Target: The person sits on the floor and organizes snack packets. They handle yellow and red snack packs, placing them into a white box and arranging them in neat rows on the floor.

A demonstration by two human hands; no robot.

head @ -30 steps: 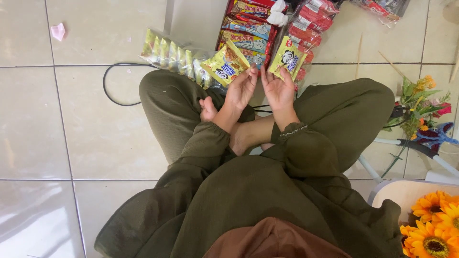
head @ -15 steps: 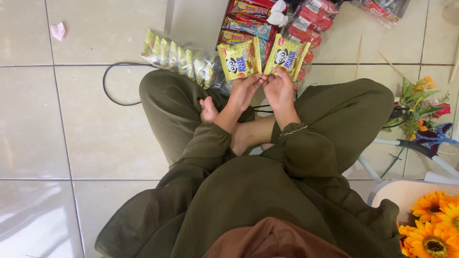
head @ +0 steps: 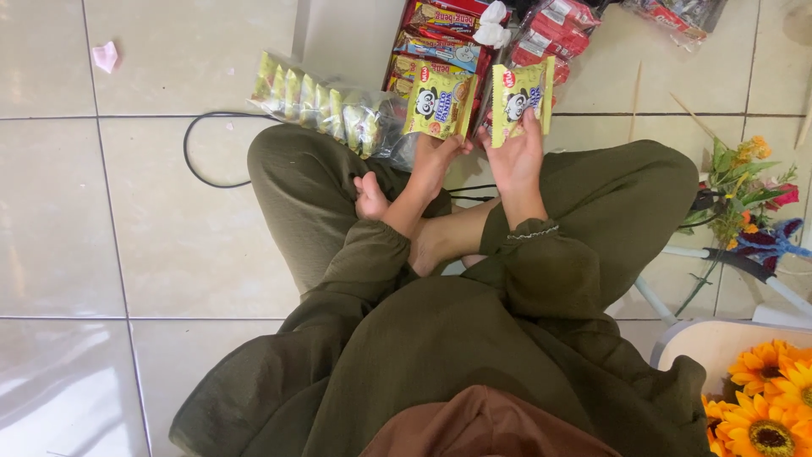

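Observation:
I sit cross-legged on a tiled floor in olive-green clothes. My left hand point(head: 436, 156) holds a small yellow snack packet with a panda picture point(head: 440, 103) by its lower edge. Beside it, my right hand point(head: 518, 152) grips a second matching yellow packet point(head: 520, 97), held upright. Both packets face me, side by side, just above my knees. A clear bag of several more yellow packets point(head: 326, 106) lies on the floor to the left of my left hand.
Red and multicoloured snack packages point(head: 440, 34) are piled ahead. A black cable point(head: 199, 152) loops on the tiles at left. Artificial flowers point(head: 744, 186) and orange sunflowers point(head: 765, 398) lie at right, with thin wooden sticks point(head: 634, 97) nearby. A pink scrap point(head: 106, 57) sits far left.
Both hands have lifted and turned the two yellow packets from tilted to upright, side by side, facing me. My legs and body have not moved.

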